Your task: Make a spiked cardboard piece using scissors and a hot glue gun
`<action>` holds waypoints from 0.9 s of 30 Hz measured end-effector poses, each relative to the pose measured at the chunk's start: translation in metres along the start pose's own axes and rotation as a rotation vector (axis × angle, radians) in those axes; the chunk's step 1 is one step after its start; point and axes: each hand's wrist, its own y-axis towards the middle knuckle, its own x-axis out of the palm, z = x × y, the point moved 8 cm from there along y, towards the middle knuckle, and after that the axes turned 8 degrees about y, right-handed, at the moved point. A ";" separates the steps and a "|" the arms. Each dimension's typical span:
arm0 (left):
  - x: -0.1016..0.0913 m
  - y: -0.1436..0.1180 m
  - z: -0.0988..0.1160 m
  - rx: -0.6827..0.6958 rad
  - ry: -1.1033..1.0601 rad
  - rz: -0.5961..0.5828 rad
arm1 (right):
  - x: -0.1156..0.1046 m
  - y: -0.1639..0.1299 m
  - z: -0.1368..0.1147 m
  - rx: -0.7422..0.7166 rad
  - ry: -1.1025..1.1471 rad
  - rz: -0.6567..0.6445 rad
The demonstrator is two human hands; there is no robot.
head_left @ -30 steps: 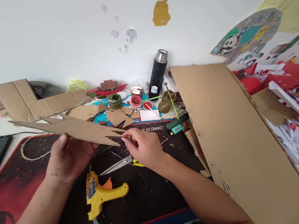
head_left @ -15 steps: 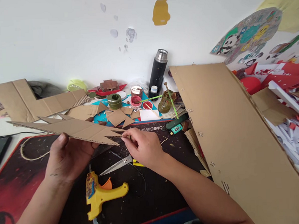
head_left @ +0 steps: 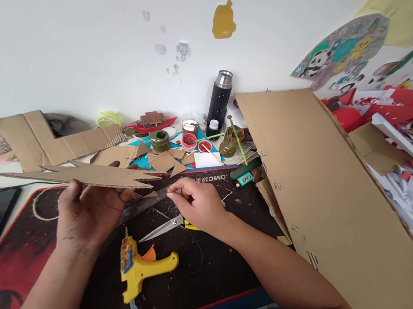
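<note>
A long, jagged-edged cardboard piece (head_left: 100, 175) with pointed spikes lies nearly flat in my left hand (head_left: 88, 209), thumb on its near edge and fingers beneath it. My right hand (head_left: 198, 198) is apart from that piece, thumb and forefinger pinched together; whatever is between the fingertips is too small to make out. Just under the right hand lie the scissors (head_left: 163, 227) with yellow handles, partly covered by it. A yellow hot glue gun (head_left: 145, 268) with an orange trigger rests on the dark mat (head_left: 199, 284). A metal ruler (head_left: 140, 208) lies partly hidden behind the left hand.
Paint pots (head_left: 160, 141), cardboard scraps (head_left: 161, 160) and a black thermos (head_left: 219, 98) stand along the wall. A large cardboard sheet (head_left: 318, 181) leans on the right beside a heap of paper scraps (head_left: 399, 199). A teal glue-stick-like item (head_left: 244, 179) lies near the mat's back edge.
The jagged cardboard has moved left, away from my right fingertips, and tilted flatter with my left hand. My right hand has let go of its spiked end and stays nearly in place.
</note>
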 end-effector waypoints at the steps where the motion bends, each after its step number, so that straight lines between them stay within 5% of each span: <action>1: -0.001 0.000 -0.001 -0.005 -0.002 0.004 | 0.001 0.000 0.000 0.010 0.017 -0.014; 12: 0.007 -0.003 0.002 0.013 0.065 -0.025 | 0.013 -0.003 0.005 0.196 0.214 -0.138; 20: 0.011 -0.009 0.006 0.071 0.056 -0.046 | 0.037 -0.007 0.022 0.468 0.803 -0.235; 27: 0.005 -0.011 0.005 0.093 0.088 -0.050 | 0.044 -0.010 0.018 0.569 0.977 -0.330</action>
